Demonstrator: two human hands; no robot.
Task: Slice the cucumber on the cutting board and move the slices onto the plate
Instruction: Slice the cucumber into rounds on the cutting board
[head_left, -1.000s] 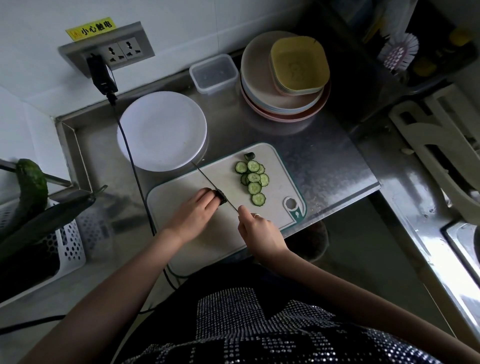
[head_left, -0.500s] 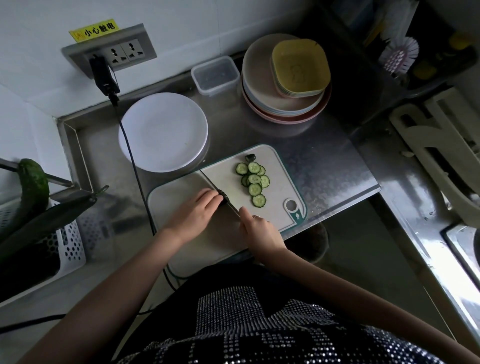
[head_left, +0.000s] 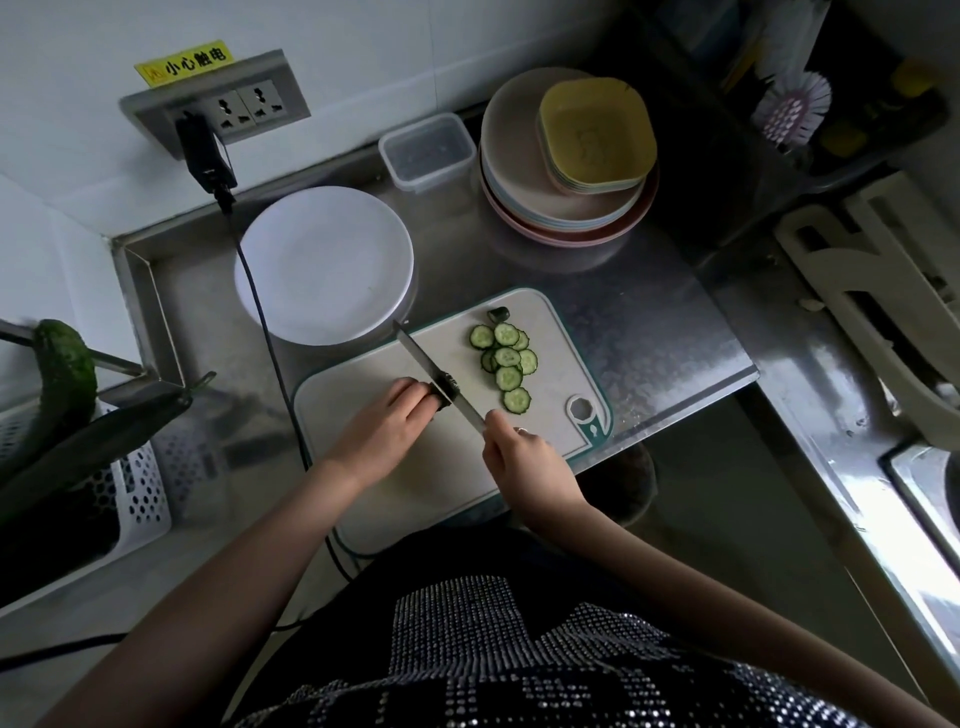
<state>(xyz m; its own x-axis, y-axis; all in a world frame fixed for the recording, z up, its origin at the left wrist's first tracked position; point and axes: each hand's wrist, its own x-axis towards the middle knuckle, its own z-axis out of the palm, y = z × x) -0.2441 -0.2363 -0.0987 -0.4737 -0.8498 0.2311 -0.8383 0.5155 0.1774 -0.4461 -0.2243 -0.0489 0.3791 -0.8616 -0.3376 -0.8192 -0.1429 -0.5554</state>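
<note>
Currently my right hand (head_left: 524, 457) grips the handle of the thin steel knife (head_left: 436, 376), while my left hand (head_left: 387, 423) holds down the short dark-green cucumber stub (head_left: 445, 393) on the white green-edged cutting board (head_left: 374, 493), fingers curled. Keep those fingertips back from the blade. Cut slices (head_left: 504, 364) lie beyond; the round white plate (head_left: 324, 265) waits farther off.

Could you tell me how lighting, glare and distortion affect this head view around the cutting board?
Head view: dim overall; the white plate and cutting board stand out, the cucumber stub by the left hand is nearly black; glare streaks the steel counter at right; wide-angle bending curves the edges.
</note>
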